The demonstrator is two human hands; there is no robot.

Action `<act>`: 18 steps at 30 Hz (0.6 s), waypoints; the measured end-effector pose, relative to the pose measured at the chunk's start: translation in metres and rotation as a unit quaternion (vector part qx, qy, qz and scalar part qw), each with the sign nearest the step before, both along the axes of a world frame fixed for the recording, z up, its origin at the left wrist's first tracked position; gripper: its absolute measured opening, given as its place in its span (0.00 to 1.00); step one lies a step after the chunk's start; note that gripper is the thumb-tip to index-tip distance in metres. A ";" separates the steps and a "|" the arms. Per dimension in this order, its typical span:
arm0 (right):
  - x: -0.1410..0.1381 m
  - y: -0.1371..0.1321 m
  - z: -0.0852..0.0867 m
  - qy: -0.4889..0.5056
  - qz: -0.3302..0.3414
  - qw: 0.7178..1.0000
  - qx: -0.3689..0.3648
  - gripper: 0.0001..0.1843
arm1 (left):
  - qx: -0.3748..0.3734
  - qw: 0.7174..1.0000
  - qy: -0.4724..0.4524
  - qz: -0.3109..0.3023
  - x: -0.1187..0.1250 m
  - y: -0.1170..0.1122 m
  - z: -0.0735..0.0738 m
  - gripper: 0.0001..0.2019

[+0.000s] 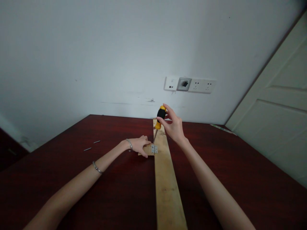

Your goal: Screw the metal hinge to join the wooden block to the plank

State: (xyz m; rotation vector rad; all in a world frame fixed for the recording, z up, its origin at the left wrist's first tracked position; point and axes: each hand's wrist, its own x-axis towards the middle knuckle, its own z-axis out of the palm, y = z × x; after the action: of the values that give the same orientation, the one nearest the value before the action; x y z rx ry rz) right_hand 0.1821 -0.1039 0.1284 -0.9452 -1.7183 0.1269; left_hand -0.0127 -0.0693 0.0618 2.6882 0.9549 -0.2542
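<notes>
A long pale wooden plank [168, 185] lies on the dark red table [72, 179], running away from me. A small wooden block [148, 150] sits against its left edge, joined by a small metal hinge [154, 149]. My left hand [139, 144] is closed around the block and presses it to the plank. My right hand [173, 125] grips the handle of a yellow and black screwdriver [160, 117], held upright with its tip at the hinge.
Two loose screws [91, 145] lie on the table to the left. A row of wall sockets [189, 84] sits on the white wall behind. A white door [275, 111] stands at the right. A thin strip [222, 128] lies near the table's far right corner.
</notes>
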 end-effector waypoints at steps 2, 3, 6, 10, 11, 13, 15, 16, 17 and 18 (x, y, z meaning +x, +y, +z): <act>-0.001 0.001 -0.002 -0.006 0.005 1.000 -0.006 0.32 | -0.002 1.000 0.005 0.002 0.000 -0.001 0.001 0.35; -0.002 0.002 -0.003 -0.010 0.005 1.000 -0.008 0.32 | -0.002 1.000 0.007 0.003 0.000 -0.001 0.002 0.35; -0.003 0.004 -0.006 -0.020 0.005 1.000 -0.007 0.32 | -0.002 1.000 0.007 0.002 0.001 -0.003 0.004 0.34; -0.003 0.005 -0.009 -0.021 0.015 1.000 0.005 0.32 | -0.001 1.000 0.013 0.007 0.002 -0.005 0.006 0.34; -0.004 0.004 -0.009 -0.022 0.016 1.000 0.004 0.32 | -0.001 1.000 0.015 0.008 0.002 -0.006 0.006 0.34; -0.004 0.004 -0.008 -0.024 0.017 1.000 0.001 0.33 | -0.002 1.000 0.018 0.009 0.003 -0.006 0.007 0.34; -0.005 0.003 -0.008 -0.027 0.018 0.999 -0.002 0.32 | -0.003 1.000 0.018 0.008 0.004 -0.006 0.007 0.33; -0.005 0.002 -0.008 -0.028 0.019 0.999 -0.004 0.32 | -0.003 1.000 0.018 0.007 0.004 -0.007 0.007 0.33; -0.006 0.002 -0.008 -0.030 0.019 0.999 -0.006 0.32 | -0.003 1.000 0.018 0.008 0.004 -0.007 0.008 0.33; -0.006 0.002 -0.008 -0.031 0.018 0.999 -0.009 0.32 | -0.003 1.000 0.018 0.009 0.004 -0.007 0.008 0.33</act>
State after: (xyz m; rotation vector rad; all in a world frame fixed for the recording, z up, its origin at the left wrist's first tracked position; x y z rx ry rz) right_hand 0.1763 -0.1016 0.1202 -0.9386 -1.7941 0.1383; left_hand -0.0089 -0.0761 0.0696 2.6772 0.9869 -0.3012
